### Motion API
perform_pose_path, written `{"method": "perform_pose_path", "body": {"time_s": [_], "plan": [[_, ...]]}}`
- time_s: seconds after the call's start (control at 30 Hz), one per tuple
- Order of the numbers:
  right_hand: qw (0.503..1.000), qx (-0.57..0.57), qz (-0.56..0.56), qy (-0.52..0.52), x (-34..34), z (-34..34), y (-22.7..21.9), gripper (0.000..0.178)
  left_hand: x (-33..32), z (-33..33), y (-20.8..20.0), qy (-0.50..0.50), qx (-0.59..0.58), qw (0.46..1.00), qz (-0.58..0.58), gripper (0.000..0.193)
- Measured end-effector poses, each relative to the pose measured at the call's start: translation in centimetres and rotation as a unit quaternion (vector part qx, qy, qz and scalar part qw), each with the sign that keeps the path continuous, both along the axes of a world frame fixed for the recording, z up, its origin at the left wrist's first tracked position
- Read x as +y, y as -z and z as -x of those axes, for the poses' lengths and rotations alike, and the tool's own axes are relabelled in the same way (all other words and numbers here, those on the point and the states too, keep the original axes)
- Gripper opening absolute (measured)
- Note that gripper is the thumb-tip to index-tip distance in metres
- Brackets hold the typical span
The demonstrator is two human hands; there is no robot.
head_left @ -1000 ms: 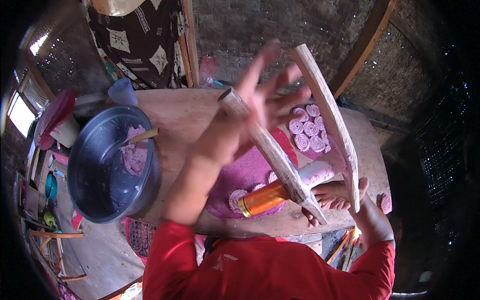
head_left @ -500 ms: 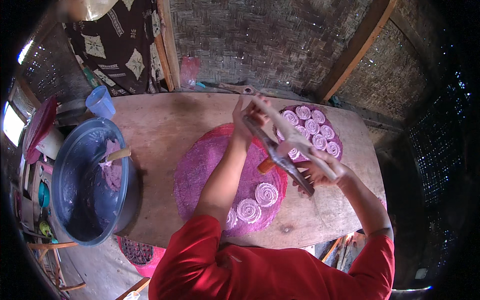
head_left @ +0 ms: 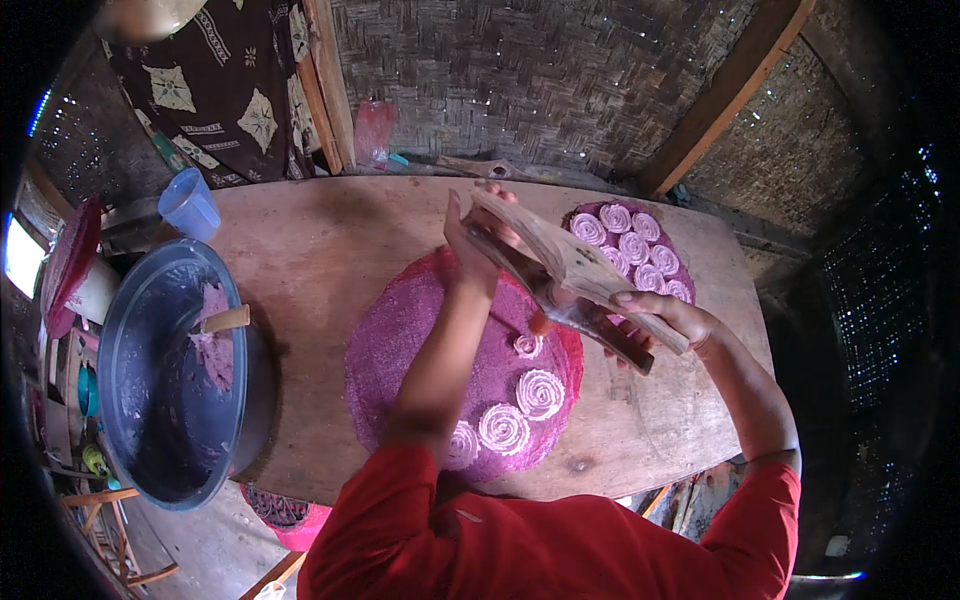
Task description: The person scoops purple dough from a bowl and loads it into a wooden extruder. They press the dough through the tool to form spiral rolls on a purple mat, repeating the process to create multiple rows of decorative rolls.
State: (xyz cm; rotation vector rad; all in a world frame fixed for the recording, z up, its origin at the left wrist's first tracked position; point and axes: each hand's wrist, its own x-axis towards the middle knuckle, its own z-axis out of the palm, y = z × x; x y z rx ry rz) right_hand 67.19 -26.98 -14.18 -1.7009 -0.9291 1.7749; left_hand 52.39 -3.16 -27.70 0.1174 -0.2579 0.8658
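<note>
small pale swirl (head_left: 527,346) just appeared on the round purple mat (head_left: 400,330) below the wooden press (head_left: 578,264), so row's now four; left hand (head_left: 471,245) and right hand (head_left: 672,316) fingers gripping its boards.

Between the dark basin (head_left: 140,340) and the round purple mat (head_left: 400,340), I see a bare strip of the table (head_left: 305,270) where a hand could pass, minding only the wooden handle (head_left: 226,319) which juts over the basin's rim. Above the mat's far right part, the wooden press (head_left: 570,255), held between the left hand (head_left: 472,250) and the right hand (head_left: 675,315), closes the way, and lower down the pale swirls (head_left: 504,429) occupy the near right edge.
</note>
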Motion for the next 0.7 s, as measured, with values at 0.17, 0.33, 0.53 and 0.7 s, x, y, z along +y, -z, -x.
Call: {"method": "perform_pose_path", "body": {"time_s": [0.17, 0.33, 0.53, 0.7], "plan": [[1.000, 0.000, 0.004, 0.019, -0.7, 0.4, -1.6, 0.066, -0.4, -0.2, -0.7, -0.026, -0.043, 0.999, 0.001, 0.055], [0.996, -0.057, -0.034, 0.051, -0.1, 1.3, -2.1, 0.061, 0.1, -0.3, -2.1, -0.030, -0.057, 0.998, -0.009, 0.055], [0.998, 0.013, -0.046, 0.048, -1.5, 2.5, -1.4, 0.059, 0.0, 1.2, -2.2, -0.001, -0.047, 0.999, -0.004, 0.051], [0.994, -0.033, -0.100, 0.030, -2.1, 1.1, -1.5, 0.054, -0.5, -1.5, -0.8, 0.021, -0.064, 0.998, 0.008, 0.049]]}}
